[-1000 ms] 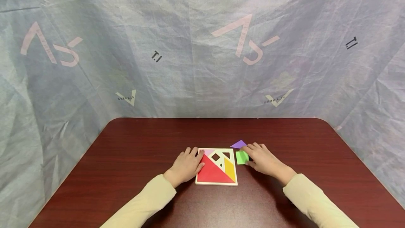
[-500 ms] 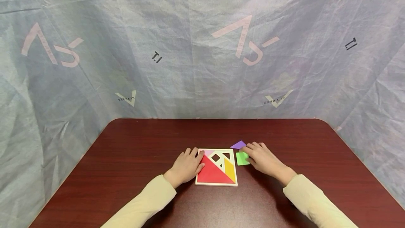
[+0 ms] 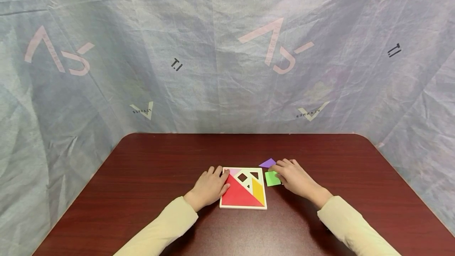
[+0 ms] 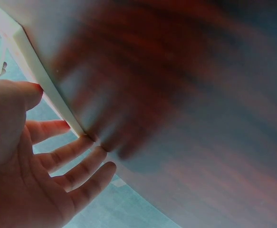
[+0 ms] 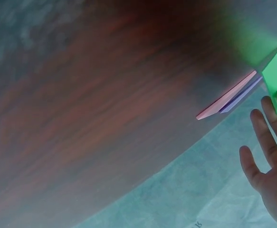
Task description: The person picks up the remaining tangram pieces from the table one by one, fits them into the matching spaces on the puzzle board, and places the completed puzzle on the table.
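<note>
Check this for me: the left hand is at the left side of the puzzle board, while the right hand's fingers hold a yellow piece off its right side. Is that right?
Not quite: the right hand holds a green piece, not a yellow one, as the head and right wrist views show. The left hand is indeed at the left side of the puzzle board.

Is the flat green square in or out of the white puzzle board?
Out: the flat green square is beside the white puzzle board, in the right hand.
</note>
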A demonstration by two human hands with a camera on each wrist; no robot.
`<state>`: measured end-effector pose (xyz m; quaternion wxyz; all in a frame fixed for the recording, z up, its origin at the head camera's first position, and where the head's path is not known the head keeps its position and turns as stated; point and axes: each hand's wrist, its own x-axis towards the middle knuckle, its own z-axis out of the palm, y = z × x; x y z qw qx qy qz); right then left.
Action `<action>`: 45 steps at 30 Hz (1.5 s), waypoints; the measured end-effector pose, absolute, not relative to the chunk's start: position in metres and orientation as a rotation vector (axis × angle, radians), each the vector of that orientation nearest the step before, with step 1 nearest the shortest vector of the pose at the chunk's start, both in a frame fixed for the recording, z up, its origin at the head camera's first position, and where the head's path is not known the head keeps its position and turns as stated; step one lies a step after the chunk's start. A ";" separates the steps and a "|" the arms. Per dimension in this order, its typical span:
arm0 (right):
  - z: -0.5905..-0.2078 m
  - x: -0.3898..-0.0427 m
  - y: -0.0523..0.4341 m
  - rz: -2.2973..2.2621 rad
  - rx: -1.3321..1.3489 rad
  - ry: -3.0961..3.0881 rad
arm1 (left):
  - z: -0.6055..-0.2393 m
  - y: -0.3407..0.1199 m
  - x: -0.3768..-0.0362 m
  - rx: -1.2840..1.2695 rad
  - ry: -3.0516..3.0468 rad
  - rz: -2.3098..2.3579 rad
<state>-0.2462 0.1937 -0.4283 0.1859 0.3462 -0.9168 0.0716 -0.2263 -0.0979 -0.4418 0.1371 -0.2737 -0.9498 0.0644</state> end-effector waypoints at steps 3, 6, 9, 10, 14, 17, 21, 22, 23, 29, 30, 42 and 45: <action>-0.428 -0.246 0.193 0.229 0.979 -2.574 | -0.442 -0.098 -0.226 -0.794 -2.751 0.183; -0.429 -0.246 0.193 0.261 0.987 -2.566 | -0.442 -0.098 -0.226 -0.793 -2.754 0.182; -0.429 -0.247 0.193 0.293 0.995 -2.568 | -0.442 -0.098 -0.225 -0.792 -2.754 0.184; -0.429 -0.247 0.192 0.306 0.998 -2.566 | -0.442 -0.098 -0.225 -0.791 -2.753 0.186; -0.429 -0.248 0.192 0.340 1.007 -2.546 | -0.441 -0.098 -0.225 -0.791 -2.751 0.191; -0.429 -0.248 0.191 0.349 1.008 -2.525 | -0.441 -0.098 -0.225 -0.789 -2.752 0.194; -0.428 -0.248 0.190 0.349 0.995 -2.519 | -0.441 -0.098 -0.225 -0.786 -2.755 0.197; -0.428 -0.248 0.190 0.349 0.993 -2.520 | -0.441 -0.098 -0.225 -0.786 -2.755 0.196; -0.427 -0.248 0.190 0.349 0.991 -2.526 | -0.441 -0.098 -0.225 -0.786 -2.755 0.195; -0.426 -0.248 0.188 0.359 0.986 -2.553 | -0.440 -0.097 -0.225 -0.788 -2.758 0.197; -0.426 -0.248 0.187 0.361 0.983 -2.557 | -0.440 -0.097 -0.225 -0.788 -2.758 0.198; -0.425 -0.248 0.183 0.397 0.967 -2.589 | -0.441 -0.097 -0.226 -0.788 -2.745 0.197; -0.425 -0.248 0.182 0.399 0.965 -2.597 | -0.441 -0.097 -0.226 -0.787 -2.742 0.198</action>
